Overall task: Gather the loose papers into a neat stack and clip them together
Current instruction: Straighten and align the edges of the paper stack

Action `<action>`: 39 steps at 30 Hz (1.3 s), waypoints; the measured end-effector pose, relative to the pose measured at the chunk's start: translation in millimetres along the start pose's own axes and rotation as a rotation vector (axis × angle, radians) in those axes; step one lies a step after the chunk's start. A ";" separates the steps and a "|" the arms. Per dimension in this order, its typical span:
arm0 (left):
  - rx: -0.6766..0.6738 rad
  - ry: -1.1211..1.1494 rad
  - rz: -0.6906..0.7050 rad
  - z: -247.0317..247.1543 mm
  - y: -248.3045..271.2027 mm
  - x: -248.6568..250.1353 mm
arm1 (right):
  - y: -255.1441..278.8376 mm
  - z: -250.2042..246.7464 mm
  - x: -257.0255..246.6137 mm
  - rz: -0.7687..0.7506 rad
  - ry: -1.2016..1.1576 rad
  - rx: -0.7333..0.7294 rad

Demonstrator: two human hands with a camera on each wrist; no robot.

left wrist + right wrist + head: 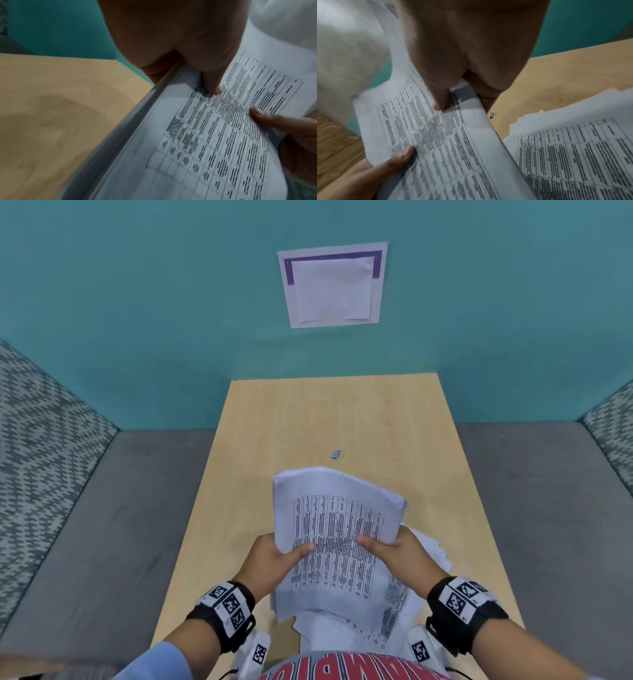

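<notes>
- Teal walls back a light wooden bench [267, 419] set between grey cushions.
- We grip one thick bundle of papers [337, 529] with both hands: left hand [274, 559] on its left edge, right hand [400, 553] on its right, thumbs on top, long axis pointing away from us.
- One loose heap of sheets [573, 148] lies beneath, fanned to our right.
- One binder clip [337, 454] rests ahead of the bundle, apart from it and slightly nearer our right hand.

Wooden table [267, 419]: binder clip [336, 454] mid-surface; loose papers [431, 549] near edge.
</notes>
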State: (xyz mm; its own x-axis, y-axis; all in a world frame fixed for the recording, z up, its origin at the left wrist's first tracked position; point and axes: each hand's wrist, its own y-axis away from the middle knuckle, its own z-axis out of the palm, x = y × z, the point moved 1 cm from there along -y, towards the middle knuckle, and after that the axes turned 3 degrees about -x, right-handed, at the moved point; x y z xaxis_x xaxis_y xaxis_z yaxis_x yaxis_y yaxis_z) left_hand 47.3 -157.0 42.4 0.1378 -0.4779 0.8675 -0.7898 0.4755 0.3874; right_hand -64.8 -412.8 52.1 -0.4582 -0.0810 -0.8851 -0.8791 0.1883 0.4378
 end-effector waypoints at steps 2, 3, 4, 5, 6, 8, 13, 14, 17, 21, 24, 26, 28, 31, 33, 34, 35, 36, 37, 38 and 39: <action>-0.010 -0.042 -0.006 -11.5 -0.8 -3.8 | -2.1 -2.0 7.9 0.050 0.057 -0.033; 0.005 -0.060 -0.005 -18.2 -0.6 -6.0 | -4.5 -8.0 20.8 0.098 0.086 -0.021; 0.040 -0.079 -0.014 -27.2 0.4 -7.4 | -5.2 -17.3 35.8 0.179 0.160 0.020; 0.073 -0.089 -0.018 -38.1 2.0 -9.4 | -5.4 -28.7 55.1 0.287 0.241 0.067; 0.099 -0.094 -0.026 -50.5 3.7 -13.1 | 1.1 -39.2 69.8 0.420 0.346 0.090; 0.184 -0.077 -0.043 -75.9 8.5 -22.7 | 16.7 -55.9 103.6 0.629 0.519 0.104; 0.333 -0.015 -0.064 -118.4 30.9 -35.5 | 20.8 -37.5 136.9 0.697 0.679 0.193; 0.347 -0.002 -0.070 -122.9 35.7 -36.4 | 12.8 -32.0 143.5 0.691 0.724 0.194; 0.371 0.016 -0.095 -132.3 45.0 -40.9 | -14.1 -12.3 152.3 0.680 0.701 0.262; 0.356 0.008 -0.130 -139.1 51.2 -49.6 | -27.7 6.2 124.5 0.475 0.538 0.331; 0.346 0.000 -0.136 -141.6 51.9 -50.4 | -22.4 2.7 107.6 0.302 0.395 0.380; 0.357 -0.012 -0.127 -143.7 50.5 -51.6 | -18.2 -8.2 105.8 0.265 0.321 0.384; 0.364 -0.014 -0.119 -145.8 49.0 -53.4 | -17.0 -22.1 106.9 0.266 0.306 0.334; 0.360 0.008 -0.119 -145.6 49.5 -55.7 | -18.3 -38.6 106.5 0.301 0.371 0.169; 0.360 -0.004 -0.125 -143.9 50.5 -56.5 | -22.0 -44.9 108.1 0.307 0.432 0.084; 0.359 -0.007 -0.131 -143.0 51.2 -57.2 | -23.5 -46.2 108.7 0.302 0.453 0.067; 0.359 -0.004 -0.138 -142.2 52.3 -58.4 | -25.3 -46.1 108.9 0.291 0.480 0.067; 0.356 0.003 -0.141 -140.9 53.8 -58.9 | -26.5 -43.8 108.6 0.282 0.516 0.093; 0.354 0.009 -0.144 -139.6 55.6 -59.7 | -27.5 -39.2 108.5 0.275 0.557 0.137; 0.355 0.011 -0.147 -138.2 57.2 -60.7 | -29.2 -32.3 108.2 0.274 0.606 0.183; 0.356 0.010 -0.153 -136.6 59.1 -60.9 | -31.5 -23.8 110.2 0.280 0.655 0.225</action>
State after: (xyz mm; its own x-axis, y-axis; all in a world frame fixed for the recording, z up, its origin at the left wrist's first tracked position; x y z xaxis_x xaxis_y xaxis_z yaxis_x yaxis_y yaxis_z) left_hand 73.9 1.2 55.1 0.2745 -0.5149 0.8121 -0.9175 0.1126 0.3816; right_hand -90.8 -450.9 -55.5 -0.7071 -0.5538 -0.4397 -0.7023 0.4774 0.5280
